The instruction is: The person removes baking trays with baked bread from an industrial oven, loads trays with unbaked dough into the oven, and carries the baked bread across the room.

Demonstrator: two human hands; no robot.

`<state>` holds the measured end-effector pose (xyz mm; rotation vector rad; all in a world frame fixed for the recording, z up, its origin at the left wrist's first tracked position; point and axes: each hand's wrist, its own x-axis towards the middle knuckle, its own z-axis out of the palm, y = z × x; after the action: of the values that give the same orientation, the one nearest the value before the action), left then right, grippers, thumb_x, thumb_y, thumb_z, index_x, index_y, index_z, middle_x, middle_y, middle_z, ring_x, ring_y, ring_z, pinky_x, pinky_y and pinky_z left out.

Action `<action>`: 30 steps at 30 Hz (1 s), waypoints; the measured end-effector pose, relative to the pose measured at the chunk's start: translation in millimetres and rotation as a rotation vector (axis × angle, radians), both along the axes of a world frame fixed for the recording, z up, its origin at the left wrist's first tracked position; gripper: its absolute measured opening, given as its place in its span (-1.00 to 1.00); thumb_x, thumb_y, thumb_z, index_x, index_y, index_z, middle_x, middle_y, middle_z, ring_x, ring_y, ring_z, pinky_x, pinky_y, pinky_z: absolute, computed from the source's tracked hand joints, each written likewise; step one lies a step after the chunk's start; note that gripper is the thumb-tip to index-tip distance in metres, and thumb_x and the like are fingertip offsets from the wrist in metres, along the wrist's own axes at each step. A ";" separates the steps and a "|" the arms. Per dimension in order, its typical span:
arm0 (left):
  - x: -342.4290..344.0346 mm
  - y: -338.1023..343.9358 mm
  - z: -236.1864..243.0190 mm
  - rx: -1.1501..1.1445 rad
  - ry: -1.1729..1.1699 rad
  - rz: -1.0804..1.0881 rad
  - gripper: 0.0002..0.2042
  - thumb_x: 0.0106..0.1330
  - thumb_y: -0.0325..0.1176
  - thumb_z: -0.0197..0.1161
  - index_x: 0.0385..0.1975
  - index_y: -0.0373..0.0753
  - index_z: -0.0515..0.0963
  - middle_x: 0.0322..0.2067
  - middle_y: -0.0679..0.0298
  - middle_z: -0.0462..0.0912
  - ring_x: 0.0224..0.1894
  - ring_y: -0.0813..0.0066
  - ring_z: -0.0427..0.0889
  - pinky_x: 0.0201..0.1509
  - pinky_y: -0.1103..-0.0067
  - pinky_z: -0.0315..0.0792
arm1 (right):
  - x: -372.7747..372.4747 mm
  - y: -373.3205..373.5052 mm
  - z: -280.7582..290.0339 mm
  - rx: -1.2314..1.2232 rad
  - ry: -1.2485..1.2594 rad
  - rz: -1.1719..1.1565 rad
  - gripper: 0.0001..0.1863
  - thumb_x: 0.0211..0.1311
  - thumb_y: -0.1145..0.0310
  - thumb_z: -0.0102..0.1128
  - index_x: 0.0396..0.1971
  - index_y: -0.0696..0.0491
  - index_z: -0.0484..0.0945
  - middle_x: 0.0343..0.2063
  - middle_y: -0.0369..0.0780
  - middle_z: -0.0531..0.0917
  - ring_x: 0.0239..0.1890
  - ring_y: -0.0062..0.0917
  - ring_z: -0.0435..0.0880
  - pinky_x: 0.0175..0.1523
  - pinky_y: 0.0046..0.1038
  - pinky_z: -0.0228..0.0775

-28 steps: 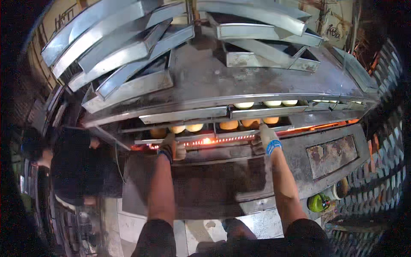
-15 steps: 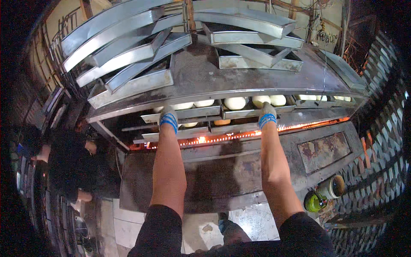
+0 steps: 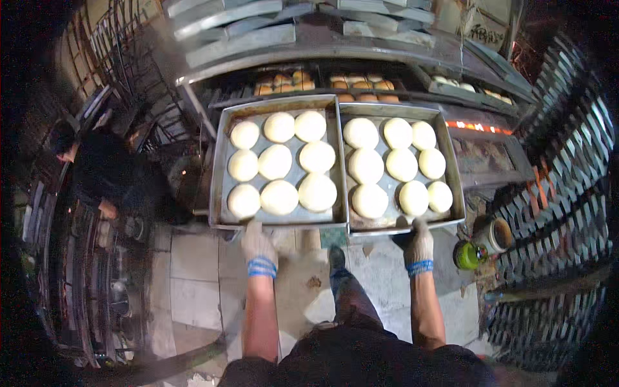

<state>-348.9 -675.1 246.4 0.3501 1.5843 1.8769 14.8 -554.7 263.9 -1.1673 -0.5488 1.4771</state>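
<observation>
Two square metal baking trays, the left tray (image 3: 303, 227) and the right tray (image 3: 456, 169), are side by side in front of me, away from the oven. Each carries rows of pale, round dough buns (image 3: 275, 162). My left hand (image 3: 258, 244), in a light knitted glove with a blue-banded cuff, is closed on the near edge of the left tray. Gripping the near edge of the right tray is my right hand (image 3: 420, 245), gloved the same way. The fingertips of both hands are partly hidden by the tray rims.
Behind the trays, the oven (image 3: 309, 58) holds browned buns (image 3: 284, 82) and glows orange at its lower right. Metal trays (image 3: 387, 32) are stacked on top. A white bucket (image 3: 495, 235) and a green canister (image 3: 467, 255) stand at right. Another person (image 3: 106, 171) is at left.
My hands were inside the oven opening at the trays. Now both trays are out and nearer to me, over the floor. Browned buns show in the oven behind them.
</observation>
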 end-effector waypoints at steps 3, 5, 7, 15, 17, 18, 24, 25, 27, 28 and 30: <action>13.3 -102.9 -35.8 -0.531 1.153 -0.036 -0.84 0.33 -0.46 0.08 -0.22 -0.36 0.57 -0.32 0.02 0.64 -0.20 0.05 0.64 -0.07 0.25 0.54 | 9.5 -78.9 -17.2 -0.077 0.124 -0.045 -0.57 0.28 0.26 0.06 0.03 0.26 0.46 -0.15 -0.08 0.61 -0.06 -0.30 0.65 0.06 -0.12 0.57; 21.2 -153.4 -84.4 -0.471 0.555 0.115 -0.82 0.30 -0.48 0.03 -0.32 -0.38 0.59 -0.34 -0.12 0.64 -0.24 -0.12 0.64 -0.13 0.22 0.48 | 28.4 -123.4 -31.3 -0.150 0.179 0.091 -0.59 0.25 0.30 0.06 0.02 0.24 0.47 -0.13 -0.10 0.60 -0.03 -0.30 0.62 0.11 -0.11 0.53; 61.6 -181.9 -69.1 -0.486 0.601 0.094 -0.82 0.31 -0.47 0.03 -0.33 -0.37 0.60 -0.34 -0.14 0.64 -0.22 -0.14 0.64 -0.13 0.19 0.47 | 61.7 -158.9 -56.9 -0.231 0.248 0.016 -0.64 0.24 0.34 0.05 -0.02 0.22 0.48 -0.12 -0.12 0.59 -0.07 -0.29 0.63 0.09 -0.14 0.55; 98.5 -253.9 -98.5 -0.686 0.557 0.081 -0.67 0.34 -0.28 -0.02 -0.34 -0.48 0.54 -0.32 -0.25 0.61 -0.23 -0.17 0.58 -0.10 0.15 0.38 | 78.5 -170.4 -76.9 -0.410 0.348 0.124 -0.52 0.28 0.33 -0.05 0.19 0.15 0.34 0.07 -0.02 0.55 0.12 -0.16 0.55 0.23 0.04 0.43; 87.5 -231.5 -109.6 -0.770 0.414 0.057 -0.68 0.33 -0.28 -0.01 -0.32 -0.46 0.55 -0.30 -0.23 0.62 -0.21 -0.16 0.58 -0.09 0.15 0.38 | 78.6 -153.4 -95.3 -0.406 0.347 0.168 -0.51 0.26 0.29 -0.03 0.17 0.17 0.37 0.06 0.00 0.57 0.12 -0.13 0.56 0.26 0.02 0.40; 81.7 -220.1 -111.5 -0.851 0.275 0.031 -0.70 0.33 -0.28 0.01 -0.30 -0.45 0.56 -0.27 -0.21 0.63 -0.19 -0.15 0.59 -0.08 0.16 0.39 | 76.7 -145.3 -103.6 -0.389 0.274 0.179 -0.50 0.25 0.26 -0.02 0.15 0.18 0.39 0.04 0.00 0.58 0.09 -0.12 0.59 0.26 0.01 0.41; 28.2 -115.8 -178.4 -0.498 0.084 0.288 -0.71 0.29 -0.22 0.08 -0.36 -0.38 0.56 -0.38 0.05 0.59 -0.29 0.21 0.53 -0.17 0.30 0.39 | 17.7 -43.9 -159.5 -0.362 0.153 0.187 -0.55 0.21 0.21 0.03 0.02 0.17 0.50 -0.08 -0.06 0.66 -0.05 -0.15 0.68 0.13 -0.05 0.54; 30.6 -73.2 -164.9 -0.300 -0.283 0.396 -0.68 0.30 -0.19 0.08 -0.40 -0.40 0.54 -0.42 0.14 0.56 -0.32 0.30 0.49 -0.19 0.34 0.38 | 14.7 -17.1 -163.7 -0.341 0.151 0.164 -0.55 0.21 0.21 0.03 0.02 0.17 0.50 -0.08 -0.06 0.66 -0.05 -0.15 0.68 0.13 -0.05 0.54; 27.8 -2.7 -143.9 -0.374 -0.273 0.247 -0.65 0.31 -0.16 0.08 -0.42 -0.41 0.51 -0.44 0.21 0.50 -0.35 0.37 0.42 -0.22 0.36 0.36 | 16.5 27.3 -173.1 -0.343 0.142 0.013 -0.63 0.21 0.27 0.05 -0.08 0.17 0.56 -0.15 -0.04 0.68 -0.13 -0.16 0.72 -0.01 -0.04 0.63; 15.7 22.6 -170.6 -0.451 -0.264 0.260 -0.65 0.32 -0.17 0.07 -0.43 -0.41 0.51 -0.44 0.20 0.50 -0.36 0.33 0.41 -0.22 0.34 0.36 | 15.4 52.7 -189.0 -0.297 0.183 0.007 -0.66 0.20 0.27 0.04 -0.12 0.15 0.56 -0.17 -0.03 0.68 -0.13 -0.12 0.71 -0.01 0.00 0.63; -41.5 11.9 -261.6 -0.725 -0.035 0.262 -0.64 0.39 -0.15 0.05 -0.34 -0.39 0.57 -0.34 0.15 0.61 -0.30 0.18 0.51 -0.14 0.31 0.41 | -28.3 82.4 -182.0 -0.347 0.183 0.048 -0.65 0.20 0.26 0.03 -0.10 0.13 0.57 -0.15 -0.02 0.67 -0.12 -0.11 0.71 -0.02 0.00 0.63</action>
<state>-390.3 -663.1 -15.3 -0.2168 2.2246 1.3317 -13.4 -472.3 81.9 -1.2720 -0.2001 1.7471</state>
